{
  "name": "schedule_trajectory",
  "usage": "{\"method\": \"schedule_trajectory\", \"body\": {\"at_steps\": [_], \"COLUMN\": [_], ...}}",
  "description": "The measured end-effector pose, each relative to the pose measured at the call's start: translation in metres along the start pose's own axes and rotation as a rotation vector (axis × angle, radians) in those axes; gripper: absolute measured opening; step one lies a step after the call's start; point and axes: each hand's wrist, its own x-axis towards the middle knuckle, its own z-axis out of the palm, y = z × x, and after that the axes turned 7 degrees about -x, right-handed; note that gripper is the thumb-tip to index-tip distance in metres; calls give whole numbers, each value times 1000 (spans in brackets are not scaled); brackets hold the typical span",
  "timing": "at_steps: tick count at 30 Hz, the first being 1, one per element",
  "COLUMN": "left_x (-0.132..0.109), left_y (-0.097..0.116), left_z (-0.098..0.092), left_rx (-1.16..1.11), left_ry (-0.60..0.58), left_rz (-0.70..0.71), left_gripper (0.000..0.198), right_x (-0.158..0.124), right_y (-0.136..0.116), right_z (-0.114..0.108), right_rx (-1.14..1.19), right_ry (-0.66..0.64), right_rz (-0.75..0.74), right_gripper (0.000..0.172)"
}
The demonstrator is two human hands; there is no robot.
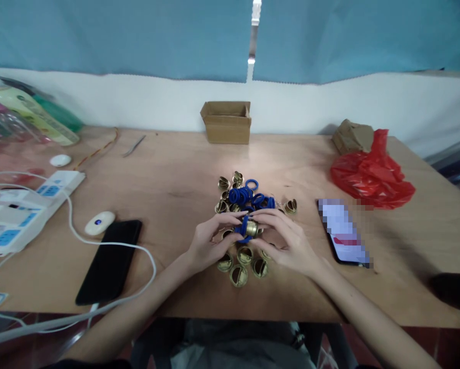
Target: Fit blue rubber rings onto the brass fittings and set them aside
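Observation:
My left hand (214, 238) pinches a blue ring (245, 225) against the end of a brass fitting (252, 229). From the other side, the fingers of my right hand (285, 238) are closed round that brass fitting. Both hands are just above the table, fingertips close together. Behind them lies a pile of blue rings (240, 195), with one loose blue ring (252, 184) at its back edge. More brass fittings surround the pile, and several round brass pieces (238, 275) with open tops lie in front of my hands. Some pieces are hidden beneath my fingers.
An open cardboard box (228, 128) stands by the wall. To the right are a lit phone (345, 233), a red plastic bag (372, 177) and a brown package (352, 136). A dark phone (110, 261), white cable (71, 215), power strip (62, 183) and bottles (33, 110) occupy the left.

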Motion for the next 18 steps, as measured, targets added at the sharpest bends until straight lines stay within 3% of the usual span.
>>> {"method": "schedule_trajectory", "body": {"at_steps": [6,12,18], "left_x": [0,4,4], "left_y": [0,0,0], "left_z": [-4,-5,-4], "left_rx": [-28,103,108], "left_ry": [-25,-84,-110], "left_rz": [-50,73,84], "left_gripper": [37,39,43], "right_x": [0,-1,-4], "right_y": [1,1,5], "right_z": [0,3,6], "right_rx": [0,-4,-35], "right_ry": [-5,4,23], "right_rz": [-16,-53,-39], "right_gripper": [38,40,49]}}
